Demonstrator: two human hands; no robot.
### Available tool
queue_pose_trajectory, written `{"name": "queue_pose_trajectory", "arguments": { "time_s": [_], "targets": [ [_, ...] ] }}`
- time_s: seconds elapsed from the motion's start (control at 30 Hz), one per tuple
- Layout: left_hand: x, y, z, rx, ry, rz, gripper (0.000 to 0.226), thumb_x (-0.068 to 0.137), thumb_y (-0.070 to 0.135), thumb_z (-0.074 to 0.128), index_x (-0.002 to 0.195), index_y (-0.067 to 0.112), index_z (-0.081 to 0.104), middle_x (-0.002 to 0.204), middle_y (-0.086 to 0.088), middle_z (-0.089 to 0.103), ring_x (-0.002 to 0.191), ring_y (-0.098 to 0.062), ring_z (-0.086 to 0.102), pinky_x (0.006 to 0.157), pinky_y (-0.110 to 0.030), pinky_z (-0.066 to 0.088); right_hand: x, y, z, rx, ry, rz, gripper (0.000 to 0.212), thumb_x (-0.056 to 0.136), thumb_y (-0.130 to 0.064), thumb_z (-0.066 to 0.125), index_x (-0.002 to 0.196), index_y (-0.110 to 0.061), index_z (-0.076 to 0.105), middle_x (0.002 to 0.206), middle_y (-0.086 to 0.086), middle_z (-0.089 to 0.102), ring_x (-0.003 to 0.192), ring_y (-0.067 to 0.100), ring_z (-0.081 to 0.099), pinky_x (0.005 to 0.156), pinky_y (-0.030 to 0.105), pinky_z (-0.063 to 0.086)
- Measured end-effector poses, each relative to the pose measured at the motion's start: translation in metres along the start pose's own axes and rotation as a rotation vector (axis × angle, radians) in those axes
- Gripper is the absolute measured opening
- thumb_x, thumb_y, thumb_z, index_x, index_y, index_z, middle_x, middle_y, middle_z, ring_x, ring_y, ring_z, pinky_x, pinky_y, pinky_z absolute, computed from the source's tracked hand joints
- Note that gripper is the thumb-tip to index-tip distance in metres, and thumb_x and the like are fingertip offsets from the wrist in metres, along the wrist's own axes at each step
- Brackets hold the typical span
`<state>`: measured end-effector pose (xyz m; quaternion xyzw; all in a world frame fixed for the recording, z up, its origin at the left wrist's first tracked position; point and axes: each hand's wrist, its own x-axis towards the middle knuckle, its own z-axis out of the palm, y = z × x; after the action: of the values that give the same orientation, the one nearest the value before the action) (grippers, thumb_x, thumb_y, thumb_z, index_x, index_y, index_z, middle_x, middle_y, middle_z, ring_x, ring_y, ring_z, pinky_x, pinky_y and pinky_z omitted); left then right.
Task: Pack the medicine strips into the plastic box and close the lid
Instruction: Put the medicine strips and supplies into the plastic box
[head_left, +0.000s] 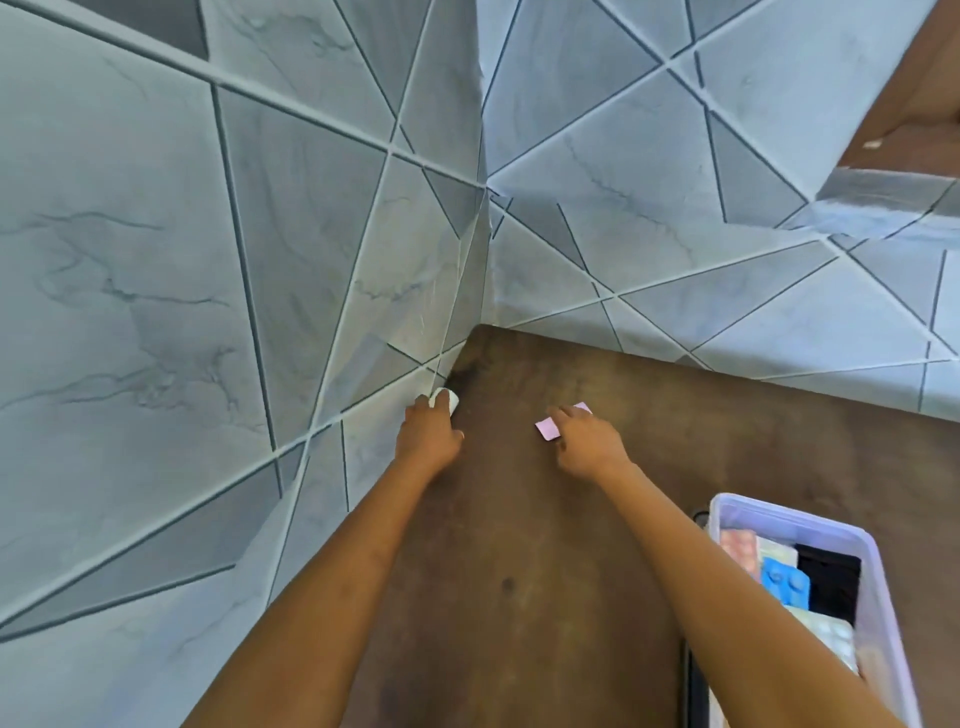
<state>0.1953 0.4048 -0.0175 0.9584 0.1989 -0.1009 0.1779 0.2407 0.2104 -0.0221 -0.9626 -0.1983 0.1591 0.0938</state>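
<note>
My left hand (428, 434) grips a small white medicine strip (445, 399) at the far left of the brown table, close to the tiled wall. My right hand (587, 441) rests on a pink medicine strip (546, 429) that lies flat on the table, fingers curled over its middle. A translucent lilac plastic box (852, 538) stands open at the lower right. Inside it lie a pink strip (740, 551), a blue strip (787, 582), pale strips and something black. No lid shows clearly.
The brown wooden table (519, 545) sits in a corner of grey marble-patterned tiled walls (260, 234). A dark flat object (696, 691) lies under or beside the box at its left edge. A tiled ledge (883, 208) juts out at the upper right.
</note>
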Motion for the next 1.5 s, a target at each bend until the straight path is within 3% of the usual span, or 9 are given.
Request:
{"name": "queue_pose_trajectory", "arguments": {
  "time_s": [0.13, 0.43, 0.63, 0.77, 0.97, 1.03, 1.17, 1.37, 1.5],
  "targets": [
    [0.024, -0.003, 0.015, 0.080, 0.008, 0.051, 0.051, 0.091, 0.022, 0.051, 0.137, 0.010, 0.034, 0.138, -0.021, 0.043, 0.128, -0.036, 0.041, 0.107, -0.041, 0.035, 0.030, 0.003, 0.012, -0.094, -0.024, 0.015, 0.055, 0.086, -0.008, 0.048, 0.139, -0.010, 0.033, 0.150, 0.008, 0.034, 0.139, 0.025, 0.029, 0.112, 0.039, 0.028],
    [0.033, -0.003, 0.020, 0.146, 0.026, 0.001, 0.052, 0.082, 0.030, 0.066, 0.123, 0.004, 0.049, 0.124, -0.017, 0.059, 0.113, -0.031, 0.055, 0.090, -0.036, 0.047, 0.038, 0.005, 0.017, -0.156, 0.082, 0.168, 0.025, 0.087, -0.008, 0.051, 0.111, -0.006, 0.057, 0.119, 0.015, 0.059, 0.113, 0.033, 0.053, 0.094, 0.037, 0.041],
    [0.006, 0.022, 0.020, -0.022, 0.047, 0.060, 0.051, 0.079, 0.036, 0.068, 0.119, 0.008, 0.053, 0.120, -0.016, 0.061, 0.108, -0.032, 0.059, 0.082, -0.038, 0.050, 0.004, 0.011, -0.002, 0.247, 0.201, 0.285, 0.025, 0.088, -0.031, 0.057, 0.073, -0.011, 0.056, 0.085, 0.016, 0.069, 0.082, 0.034, 0.065, 0.061, 0.032, 0.042],
    [-0.021, 0.068, 0.016, -0.111, 0.077, 0.177, 0.045, 0.076, 0.035, 0.068, 0.114, 0.012, 0.058, 0.114, -0.014, 0.064, 0.102, -0.033, 0.061, 0.076, -0.036, 0.048, -0.051, 0.031, -0.031, 0.416, 0.347, 0.323, 0.045, 0.090, -0.038, 0.053, 0.051, -0.021, 0.042, 0.065, 0.014, 0.055, 0.064, 0.031, 0.051, 0.059, 0.029, 0.034],
    [-0.089, 0.169, 0.029, -0.166, 0.058, 0.389, 0.041, 0.075, 0.035, 0.065, 0.112, 0.018, 0.060, 0.111, -0.009, 0.065, 0.099, -0.031, 0.062, 0.070, -0.033, 0.043, -0.156, 0.103, -0.056, 0.509, 0.502, 0.478, 0.049, 0.092, -0.037, 0.049, 0.072, 0.006, 0.064, 0.078, 0.026, 0.070, 0.077, 0.040, 0.063, 0.064, 0.037, 0.047],
    [-0.114, 0.193, 0.038, -0.165, 0.044, 0.466, 0.046, 0.077, 0.035, 0.065, 0.119, 0.019, 0.057, 0.118, -0.008, 0.063, 0.105, -0.029, 0.060, 0.077, -0.035, 0.047, -0.191, 0.127, -0.051, 0.559, 0.529, 0.532, 0.033, 0.089, -0.026, 0.055, 0.084, 0.003, 0.070, 0.087, 0.024, 0.072, 0.083, 0.039, 0.065, 0.077, 0.041, 0.053],
    [-0.146, 0.225, 0.058, -0.093, -0.036, 0.655, 0.055, 0.078, 0.028, 0.067, 0.130, 0.020, 0.051, 0.131, -0.004, 0.057, 0.118, -0.025, 0.053, 0.092, -0.037, 0.045, -0.239, 0.160, -0.033, 0.574, 0.488, 0.651, 0.018, 0.083, -0.018, 0.062, 0.086, -0.002, 0.071, 0.091, 0.021, 0.073, 0.088, 0.036, 0.066, 0.071, 0.032, 0.049],
    [-0.157, 0.253, 0.093, 0.197, -0.111, 0.747, 0.045, 0.080, 0.012, 0.064, 0.124, 0.015, 0.055, 0.125, -0.008, 0.061, 0.115, -0.027, 0.054, 0.088, -0.038, 0.048, -0.271, 0.179, -0.016, 0.633, 0.413, 0.634, 0.010, 0.078, -0.005, 0.062, 0.082, 0.002, 0.068, 0.082, 0.016, 0.072, 0.076, 0.026, 0.063, 0.059, 0.026, 0.043],
    [-0.155, 0.247, 0.108, 0.215, -0.069, 0.753, 0.046, 0.082, 0.012, 0.061, 0.127, 0.014, 0.053, 0.130, -0.008, 0.058, 0.117, -0.028, 0.054, 0.093, -0.039, 0.046, -0.270, 0.180, -0.008, 0.607, 0.392, 0.572, 0.012, 0.081, -0.005, 0.061, 0.086, 0.002, 0.068, 0.083, 0.018, 0.072, 0.079, 0.026, 0.065, 0.067, 0.030, 0.049]
  ]
}}
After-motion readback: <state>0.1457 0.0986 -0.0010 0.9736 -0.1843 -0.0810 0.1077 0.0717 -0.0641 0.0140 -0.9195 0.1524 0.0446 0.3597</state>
